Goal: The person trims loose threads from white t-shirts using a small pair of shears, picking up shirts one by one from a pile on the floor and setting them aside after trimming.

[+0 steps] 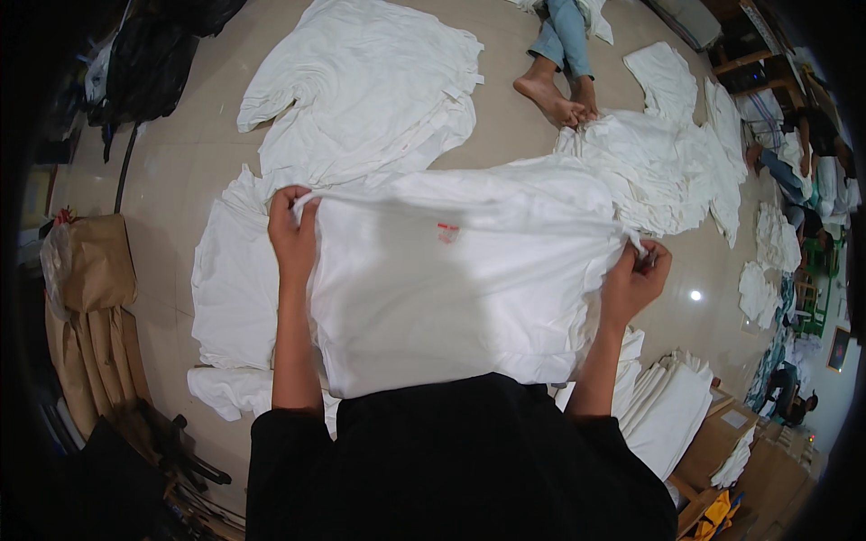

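Observation:
A white garment with a small red printed mark near its top middle is stretched wide before my body. My left hand pinches its upper left corner with closed fingers. On the other side, my right hand grips the upper right corner, its fingers curled round the fabric. The garment's lower edge reaches down to my black top. Under and around it lie more white garments: a spread heap beyond, a flat stack to the left, and another heap to the right.
A person's bare feet rest by the far heaps. Brown paper bundles and black bags line the left. Folded cloth and cardboard boxes are at lower right. Several co-workers sit along the right side.

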`<state>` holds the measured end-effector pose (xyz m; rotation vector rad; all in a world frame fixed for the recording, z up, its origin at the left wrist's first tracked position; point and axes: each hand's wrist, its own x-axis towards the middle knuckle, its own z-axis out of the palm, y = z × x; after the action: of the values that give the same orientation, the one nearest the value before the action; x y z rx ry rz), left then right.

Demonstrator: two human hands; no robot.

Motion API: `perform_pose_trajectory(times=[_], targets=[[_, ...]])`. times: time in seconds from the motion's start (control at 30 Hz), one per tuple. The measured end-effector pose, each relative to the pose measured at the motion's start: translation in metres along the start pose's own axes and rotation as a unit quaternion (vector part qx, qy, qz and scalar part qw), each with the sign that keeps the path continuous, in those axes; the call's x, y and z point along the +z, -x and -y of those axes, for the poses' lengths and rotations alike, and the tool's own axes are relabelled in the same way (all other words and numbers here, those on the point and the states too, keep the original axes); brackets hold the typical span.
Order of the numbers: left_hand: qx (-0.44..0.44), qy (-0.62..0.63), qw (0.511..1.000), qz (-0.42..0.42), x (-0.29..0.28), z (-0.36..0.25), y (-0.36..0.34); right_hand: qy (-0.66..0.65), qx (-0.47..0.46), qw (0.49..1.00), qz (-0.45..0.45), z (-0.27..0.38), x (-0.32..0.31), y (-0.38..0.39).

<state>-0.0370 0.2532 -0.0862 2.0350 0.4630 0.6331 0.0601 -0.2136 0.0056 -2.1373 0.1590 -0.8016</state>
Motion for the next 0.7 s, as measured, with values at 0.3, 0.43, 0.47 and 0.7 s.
perform_pose_trajectory(times=[0.3, 0.43, 0.47, 0.7], targets=[[-0.011, -0.181, 0.982, 0.058, -0.014, -0.014, 0.06, 0.142, 0.023, 0.984, 0.104, 0.003, -0.038, 0.018], [-0.293, -0.138, 0.939, 0.118, -0.068, -0.028, 0.129, 0.187, 0.08, 0.961, 0.186, 0.007, -0.097, 0.077], [-0.325, -0.116, 0.93, 0.126, -0.073, -0.028, 0.141, 0.178, 0.097, 0.959, 0.197, 0.004, -0.105, 0.091], [-0.257, 0.048, 0.965, -0.02, -0.063, -0.05, 0.143, 0.091, 0.116, 0.975, 0.163, -0.005, -0.115, 0.106]])
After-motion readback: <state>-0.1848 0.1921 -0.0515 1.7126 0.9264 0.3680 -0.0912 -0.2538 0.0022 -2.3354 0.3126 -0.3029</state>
